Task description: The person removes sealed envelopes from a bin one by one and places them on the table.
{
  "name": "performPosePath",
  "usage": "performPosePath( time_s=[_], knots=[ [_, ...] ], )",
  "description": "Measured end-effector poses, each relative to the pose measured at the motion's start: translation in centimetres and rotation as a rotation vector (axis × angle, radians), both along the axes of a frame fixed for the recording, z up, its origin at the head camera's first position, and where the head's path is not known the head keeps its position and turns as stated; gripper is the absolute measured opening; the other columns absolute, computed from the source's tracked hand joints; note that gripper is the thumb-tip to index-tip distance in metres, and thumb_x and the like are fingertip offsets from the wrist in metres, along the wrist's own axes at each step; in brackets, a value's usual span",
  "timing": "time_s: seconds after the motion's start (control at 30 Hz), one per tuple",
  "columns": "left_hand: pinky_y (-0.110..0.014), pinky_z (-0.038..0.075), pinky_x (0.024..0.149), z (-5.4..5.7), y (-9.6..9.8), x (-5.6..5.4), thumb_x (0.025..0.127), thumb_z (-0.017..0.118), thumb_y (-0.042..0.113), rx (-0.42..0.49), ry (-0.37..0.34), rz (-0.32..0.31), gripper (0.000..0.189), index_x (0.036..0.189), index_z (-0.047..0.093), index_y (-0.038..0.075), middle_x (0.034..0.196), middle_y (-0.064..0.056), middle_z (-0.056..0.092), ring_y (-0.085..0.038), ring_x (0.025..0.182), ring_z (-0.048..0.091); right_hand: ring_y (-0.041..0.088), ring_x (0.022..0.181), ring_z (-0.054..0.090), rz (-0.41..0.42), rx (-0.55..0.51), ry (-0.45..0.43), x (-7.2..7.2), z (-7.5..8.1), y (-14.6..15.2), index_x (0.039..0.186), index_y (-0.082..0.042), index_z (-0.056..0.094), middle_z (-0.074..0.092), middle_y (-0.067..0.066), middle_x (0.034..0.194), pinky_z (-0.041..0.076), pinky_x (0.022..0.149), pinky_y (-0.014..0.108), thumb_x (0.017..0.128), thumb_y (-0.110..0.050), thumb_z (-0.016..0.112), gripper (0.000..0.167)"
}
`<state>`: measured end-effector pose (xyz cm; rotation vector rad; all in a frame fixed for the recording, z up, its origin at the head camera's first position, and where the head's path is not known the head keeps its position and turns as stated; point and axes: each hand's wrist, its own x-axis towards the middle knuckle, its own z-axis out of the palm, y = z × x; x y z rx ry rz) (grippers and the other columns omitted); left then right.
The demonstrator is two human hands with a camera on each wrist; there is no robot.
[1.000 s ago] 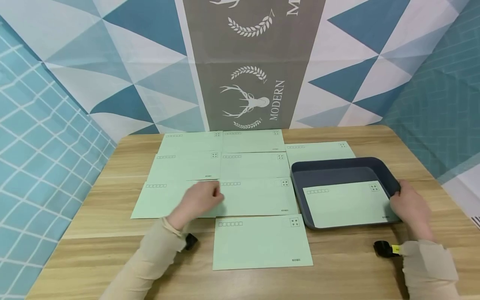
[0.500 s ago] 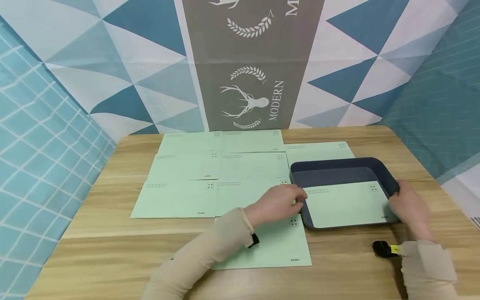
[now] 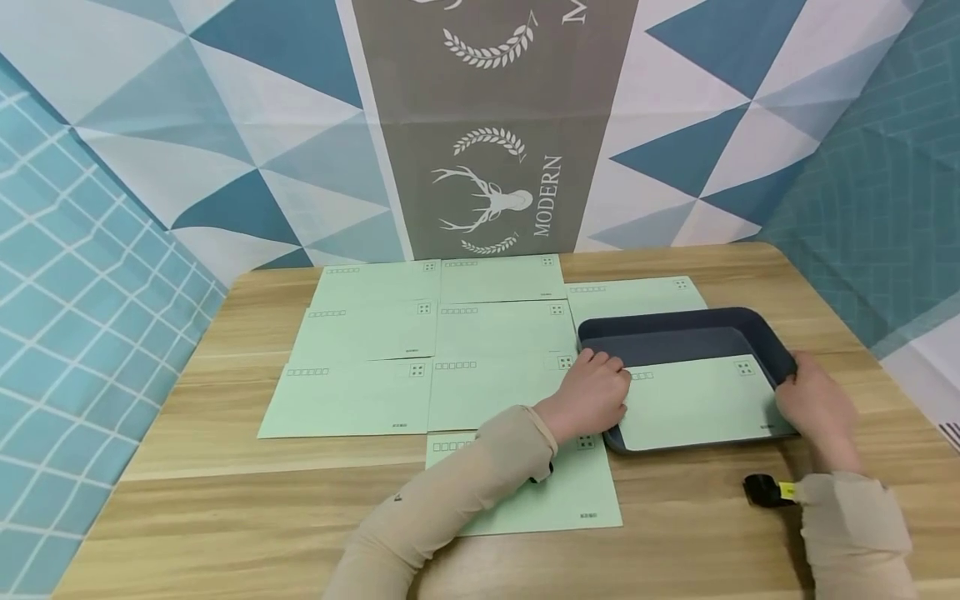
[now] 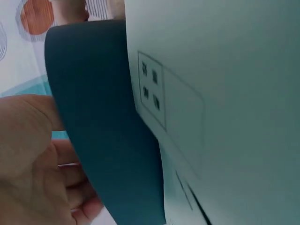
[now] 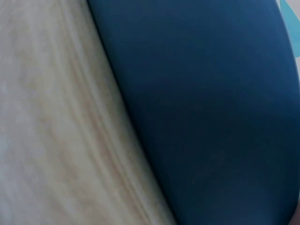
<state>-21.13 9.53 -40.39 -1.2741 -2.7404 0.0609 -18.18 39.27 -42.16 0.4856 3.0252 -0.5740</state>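
A dark blue tray (image 3: 678,321) stands on the right of the table, with a pale green envelope (image 3: 693,408) lying in it. My right hand (image 3: 817,408) grips the tray's right rim in the head view. On the opposite side, my left hand (image 3: 588,396) holds the left rim, its fingers curled at the edge over the envelope's near corner. The left wrist view shows the left hand (image 4: 33,150) against the outside of the tray wall (image 4: 93,117). In the right wrist view the tray's side (image 5: 201,117) fills much of the frame; only a sliver of hand shows.
Several more pale green envelopes lie in rows left of the tray, such as one at the left (image 3: 345,400). Another envelope (image 3: 630,292) is partly hidden behind the tray. My left forearm crosses a front envelope (image 3: 555,508). Wooden table (image 3: 225,517) shows around them; a patterned backdrop rises behind.
My left hand has moved right, from above the left envelopes to the tray's left rim, and now holds it. My right hand has stayed on the right rim. The view has shifted slightly.
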Motion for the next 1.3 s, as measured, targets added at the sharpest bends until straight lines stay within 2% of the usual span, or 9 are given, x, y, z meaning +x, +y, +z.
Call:
performPosePath(
  time_s=[0.17, 0.27, 0.4, 0.53, 0.73, 0.93, 1.13, 1.2, 1.3],
  knots=[
    [-0.027, 0.025, 0.072, -0.3, 0.8, 0.1, 0.078, 0.059, 0.058, -0.056, -0.037, 0.044, 0.036, 0.076, 0.062, 0.022, 0.081, 0.007, 0.052, -0.009, 0.07, 0.046, 0.057, 0.102, 0.04, -0.004, -0.003, -0.005, 0.1, 0.0, -0.1, 0.132, 0.015, 0.025, 0.036, 0.043, 0.122, 0.036, 0.076, 0.062, 0.086, -0.006, 0.027, 0.05],
    [-0.026, 0.027, 0.071, -0.3, 1.0, 0.2, 0.074, 0.058, 0.065, -0.062, -0.024, 0.059, 0.044, 0.073, 0.059, 0.021, 0.079, 0.006, 0.051, -0.009, 0.069, 0.047, 0.057, 0.103, 0.039, -0.005, -0.004, -0.005, 0.1, 0.0, 0.0, 0.132, 0.015, 0.025, 0.036, 0.043, 0.122, 0.036, 0.076, 0.062, 0.086, -0.006, 0.027, 0.051],
    [-0.025, 0.029, 0.071, -0.2, 1.3, 0.3, 0.071, 0.058, 0.068, -0.094, -0.004, 0.079, 0.054, 0.089, 0.062, 0.018, 0.087, 0.005, 0.053, -0.01, 0.075, 0.049, 0.057, 0.102, 0.04, -0.005, -0.004, -0.003, 0.0, 0.2, 0.0, 0.131, 0.015, 0.025, 0.036, 0.043, 0.121, 0.037, 0.075, 0.061, 0.085, -0.006, 0.027, 0.051],
    [-0.025, 0.03, 0.076, -0.1, 1.6, 0.2, 0.069, 0.057, 0.071, -0.152, -0.039, 0.115, 0.075, 0.115, 0.057, 0.012, 0.102, 0.002, 0.054, -0.011, 0.087, 0.048, 0.057, 0.1, 0.041, -0.006, -0.004, -0.004, 0.0, 0.3, -0.1, 0.131, 0.015, 0.026, 0.037, 0.043, 0.12, 0.037, 0.074, 0.061, 0.085, -0.005, 0.027, 0.05],
    [-0.024, 0.029, 0.076, -0.3, 1.6, 0.2, 0.066, 0.059, 0.072, -0.161, -0.058, 0.133, 0.08, 0.118, 0.053, 0.012, 0.102, 0.002, 0.049, -0.011, 0.087, 0.043, 0.057, 0.1, 0.041, -0.01, -0.002, -0.004, 0.0, 0.3, -0.3, 0.131, 0.015, 0.026, 0.037, 0.043, 0.12, 0.037, 0.074, 0.061, 0.085, -0.005, 0.028, 0.05],
    [-0.024, 0.03, 0.076, -0.6, 1.6, 0.1, 0.063, 0.065, 0.069, -0.105, -0.03, 0.126, 0.072, 0.11, 0.052, 0.015, 0.104, 0.0, 0.043, -0.013, 0.09, 0.037, 0.057, 0.103, 0.039, -0.018, -0.003, -0.012, -0.1, 0.3, -0.3, 0.132, 0.015, 0.025, 0.035, 0.043, 0.122, 0.037, 0.076, 0.062, 0.085, -0.005, 0.028, 0.051],
    [-0.023, 0.036, 0.065, -0.3, 1.5, -0.1, 0.077, 0.068, 0.044, 0.045, -0.024, 0.084, 0.055, 0.116, 0.048, 0.011, 0.105, -0.004, 0.042, -0.013, 0.082, 0.041, 0.058, 0.104, 0.038, -0.021, -0.009, -0.022, -0.1, 0.3, -0.2, 0.133, 0.014, 0.023, 0.034, 0.042, 0.124, 0.036, 0.077, 0.062, 0.086, -0.006, 0.025, 0.051],
    [-0.02, 0.037, 0.059, -0.2, 1.4, -0.2, 0.081, 0.066, 0.034, 0.123, -0.061, 0.073, 0.046, 0.116, 0.048, 0.01, 0.102, -0.003, 0.042, -0.011, 0.074, 0.042, 0.058, 0.104, 0.037, -0.019, -0.016, -0.029, -0.1, 0.2, -0.1, 0.134, 0.014, 0.022, 0.033, 0.042, 0.124, 0.036, 0.077, 0.062, 0.086, -0.006, 0.025, 0.052],
    [-0.016, 0.037, 0.053, 0.1, 1.2, 0.0, 0.086, 0.062, 0.023, 0.25, -0.186, 0.064, 0.04, 0.121, 0.047, 0.011, 0.102, -0.003, 0.044, -0.008, 0.066, 0.043, 0.058, 0.105, 0.037, -0.019, -0.024, -0.038, -0.1, 0.2, 0.0, 0.134, 0.014, 0.021, 0.033, 0.042, 0.125, 0.036, 0.077, 0.062, 0.086, -0.007, 0.025, 0.053]
  ],
)
